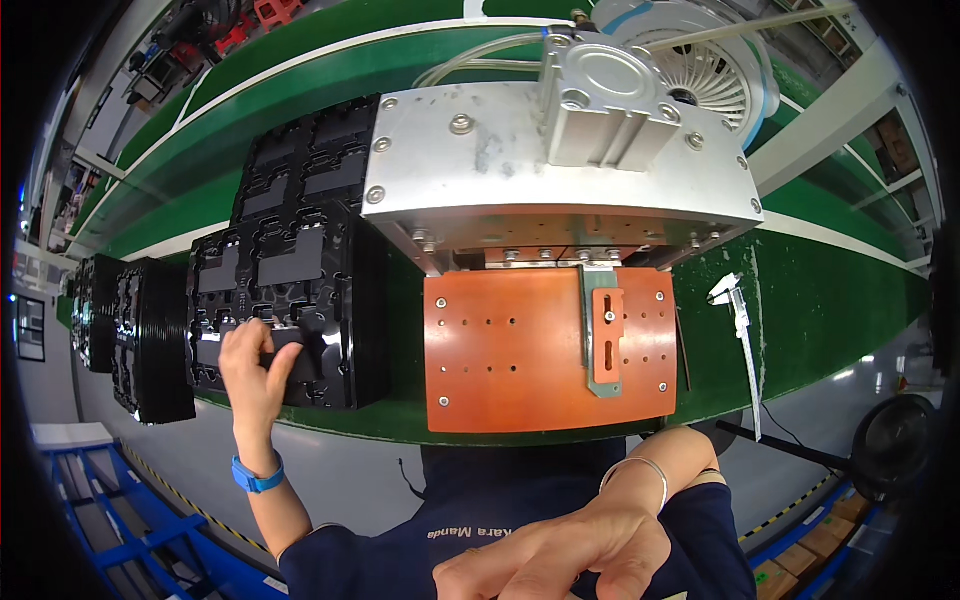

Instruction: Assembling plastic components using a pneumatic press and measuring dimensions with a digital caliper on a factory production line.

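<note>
My left hand (pixel 254 367) is at the near part of a stack of black plastic trays (pixel 292 262) left of the press. Its fingers curl down with the thumb opposite, around something dark at the tray that I cannot make out. Dark flat pieces sit in the tray's pockets. My right hand (pixel 565 548) is raised in front of my body, close to the camera, its fingertips cut off by the lower edge. Beyond it lies an orange base plate (pixel 525 345) with rows of holes, carrying a metal strip and a slotted orange block (pixel 607 338).
Behind the plate stands a silver metal press (pixel 500 150) with a cylinder on top. A caliper (pixel 742 345) lies on the green bench to the right. More black tray stacks (pixel 150 335) stand at the far left. A round fan (pixel 700 75) is behind the press.
</note>
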Available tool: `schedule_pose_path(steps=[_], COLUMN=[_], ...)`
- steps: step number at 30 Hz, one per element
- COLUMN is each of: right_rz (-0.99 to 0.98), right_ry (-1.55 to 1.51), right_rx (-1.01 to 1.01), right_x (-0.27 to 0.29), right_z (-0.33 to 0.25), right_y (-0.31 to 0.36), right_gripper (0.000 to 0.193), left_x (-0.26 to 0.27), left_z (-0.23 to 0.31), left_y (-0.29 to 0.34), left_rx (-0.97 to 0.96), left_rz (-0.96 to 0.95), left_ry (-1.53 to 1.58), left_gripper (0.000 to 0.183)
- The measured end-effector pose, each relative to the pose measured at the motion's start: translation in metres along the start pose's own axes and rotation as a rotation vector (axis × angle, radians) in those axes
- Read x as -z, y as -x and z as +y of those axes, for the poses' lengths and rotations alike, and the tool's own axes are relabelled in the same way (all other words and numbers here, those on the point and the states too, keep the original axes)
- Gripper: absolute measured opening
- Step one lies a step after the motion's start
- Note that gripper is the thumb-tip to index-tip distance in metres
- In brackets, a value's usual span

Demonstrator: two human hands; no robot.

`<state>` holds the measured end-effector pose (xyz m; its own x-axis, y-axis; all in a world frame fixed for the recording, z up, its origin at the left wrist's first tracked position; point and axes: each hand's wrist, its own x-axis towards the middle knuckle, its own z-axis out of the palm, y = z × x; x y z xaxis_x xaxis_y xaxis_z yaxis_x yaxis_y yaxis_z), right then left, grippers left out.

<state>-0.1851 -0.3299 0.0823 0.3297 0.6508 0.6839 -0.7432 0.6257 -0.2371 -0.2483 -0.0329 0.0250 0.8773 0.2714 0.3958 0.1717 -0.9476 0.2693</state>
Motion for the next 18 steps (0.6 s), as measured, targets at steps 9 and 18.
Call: schedule_pose_path(steps=[9,18], right_rz=[-0.033,0.628], right_ry=[0.441,2.119], right_rx=[-0.083,-0.163], right_x=[0.029,0.027], right_z=[-0.055,-0.088], right_y=[0.011,0.055], right_gripper=[0.034,0.014], left_x=[0.005,-0.058], left_z=[0.112,0.185], left_y=[-0.006,-0.007], left_rx=[0.048,-0.223], left_rz=[0.131,-0.129], left_ry=[0.152,0.387], left_gripper=[0.030,0.031])
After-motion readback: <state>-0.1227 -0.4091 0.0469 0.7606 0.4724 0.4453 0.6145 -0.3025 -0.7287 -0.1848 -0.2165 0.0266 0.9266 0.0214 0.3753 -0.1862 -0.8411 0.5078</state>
